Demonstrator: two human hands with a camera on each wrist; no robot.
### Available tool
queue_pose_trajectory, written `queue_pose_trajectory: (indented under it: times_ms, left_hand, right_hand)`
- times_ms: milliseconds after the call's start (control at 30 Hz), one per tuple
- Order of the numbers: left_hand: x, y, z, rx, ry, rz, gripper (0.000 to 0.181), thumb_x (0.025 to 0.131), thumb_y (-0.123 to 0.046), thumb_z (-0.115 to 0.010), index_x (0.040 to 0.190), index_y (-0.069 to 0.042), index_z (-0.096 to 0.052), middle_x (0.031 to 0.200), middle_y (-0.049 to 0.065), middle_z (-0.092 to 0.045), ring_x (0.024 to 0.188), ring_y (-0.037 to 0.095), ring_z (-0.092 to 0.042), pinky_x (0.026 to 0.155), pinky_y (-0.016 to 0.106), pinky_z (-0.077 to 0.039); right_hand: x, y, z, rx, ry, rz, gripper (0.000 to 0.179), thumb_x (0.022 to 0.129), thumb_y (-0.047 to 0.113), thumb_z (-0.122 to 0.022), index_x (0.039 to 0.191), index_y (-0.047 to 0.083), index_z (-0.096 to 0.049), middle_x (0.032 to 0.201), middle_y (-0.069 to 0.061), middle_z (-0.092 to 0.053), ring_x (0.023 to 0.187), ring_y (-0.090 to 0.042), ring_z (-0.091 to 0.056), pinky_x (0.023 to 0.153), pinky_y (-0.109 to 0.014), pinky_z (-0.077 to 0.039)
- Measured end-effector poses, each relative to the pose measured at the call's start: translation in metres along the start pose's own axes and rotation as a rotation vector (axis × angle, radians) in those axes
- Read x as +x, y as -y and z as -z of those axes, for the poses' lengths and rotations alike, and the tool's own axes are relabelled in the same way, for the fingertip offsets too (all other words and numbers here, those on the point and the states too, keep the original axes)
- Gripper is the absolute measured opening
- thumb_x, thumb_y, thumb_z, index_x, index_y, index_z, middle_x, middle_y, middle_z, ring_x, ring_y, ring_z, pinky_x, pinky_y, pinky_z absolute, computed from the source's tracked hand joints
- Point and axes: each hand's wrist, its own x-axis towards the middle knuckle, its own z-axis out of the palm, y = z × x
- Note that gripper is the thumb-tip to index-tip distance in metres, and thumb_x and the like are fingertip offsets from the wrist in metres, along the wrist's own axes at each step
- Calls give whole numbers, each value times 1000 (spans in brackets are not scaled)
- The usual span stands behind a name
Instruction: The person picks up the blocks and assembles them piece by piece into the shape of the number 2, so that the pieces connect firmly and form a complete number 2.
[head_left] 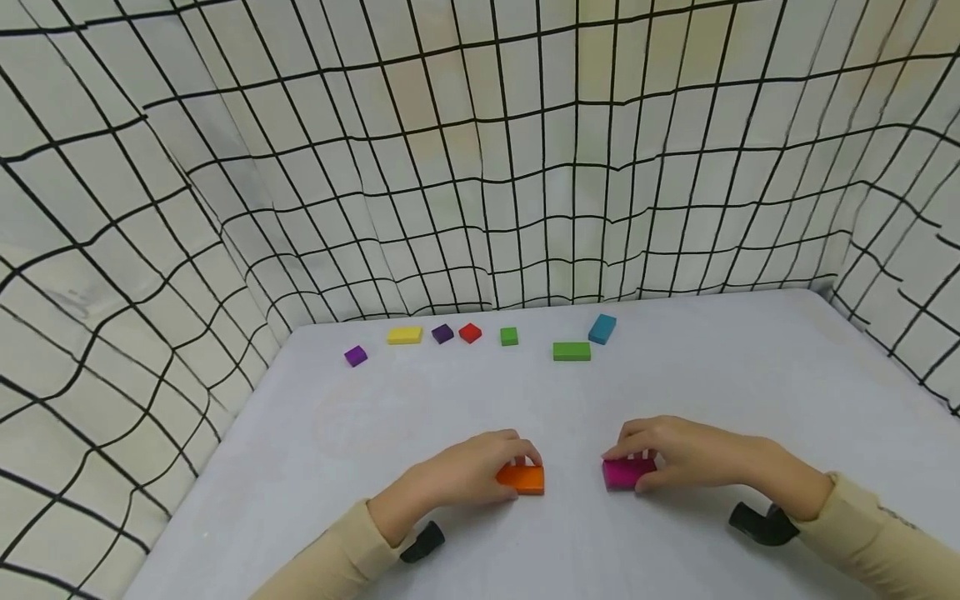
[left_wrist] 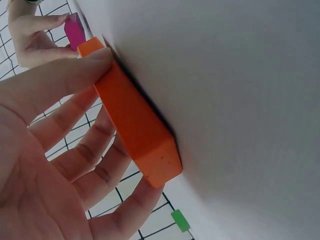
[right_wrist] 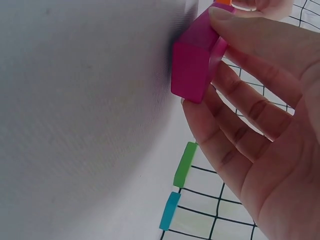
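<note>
My left hand (head_left: 480, 468) holds an orange block (head_left: 522, 479) by its edges, thumb on the near side and fingers on the far side. In the left wrist view the orange block (left_wrist: 135, 120) lies close along the white tabletop. To the right, my right hand (head_left: 678, 454) grips a magenta block (head_left: 624, 474) between thumb and fingers. The right wrist view shows the thumb on one long side of the magenta block (right_wrist: 192, 67) and the fingertips behind it. A gap of bare table separates the two blocks.
Along the back of the white table (head_left: 420, 400) lie a purple block (head_left: 356, 356), a yellow block (head_left: 405, 335), a dark purple block (head_left: 443, 333), a red block (head_left: 470, 332), a small green block (head_left: 509, 337), a longer green block (head_left: 572, 352) and a blue block (head_left: 602, 328). Black-gridded white curtains (head_left: 525, 200) surround it.
</note>
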Motion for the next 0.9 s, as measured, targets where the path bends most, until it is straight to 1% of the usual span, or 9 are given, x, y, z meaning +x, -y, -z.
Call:
queue_pose_trajectory:
  times_ms: [100,267,500,667,900]
  left_hand:
    - [4,-2,-1,7,-5,-9,36,89,-12,-81,123,-18,-70,105,-9,-62,98,7,-57,90,24,-51]
    - [11,-7,-3,20,11,-9,37,89,-13,-82,124,-18,-70,106,-8,-62,98,6,-57,90,23,-51]
    - [15,-13,-4,44,18,-4,37,89,-13,-82,124,-19,-70,103,-9,-62,97,6,-57,89,22,-51]
    - [20,-18,-3,51,8,4,37,89,-13,-81,124,-18,-70,104,-8,-62,96,6,-57,87,22,-51]
    - [28,-19,-3,63,1,2,38,88,-13,-82,124,-17,-70,103,-6,-62,95,7,-57,86,21,-51]
  right_hand:
    - [3,0,-1,-17,1,4,43,88,23,-83,129,14,-72,111,11,-63,93,-4,-57,82,-26,-55]
    - [8,0,-3,-38,2,19,42,89,23,-83,129,16,-73,111,10,-63,94,-5,-57,83,-26,-55]
    - [14,1,-5,-27,-1,31,42,89,24,-82,129,16,-72,112,11,-64,96,-5,-58,85,-26,-55]
    - [19,2,-6,-24,-7,24,42,89,22,-83,129,14,-72,111,10,-64,94,-5,-58,84,-25,-55]
    - [23,2,-6,-16,-11,24,41,88,20,-83,128,12,-73,110,10,-64,94,-5,-59,83,-25,-55]
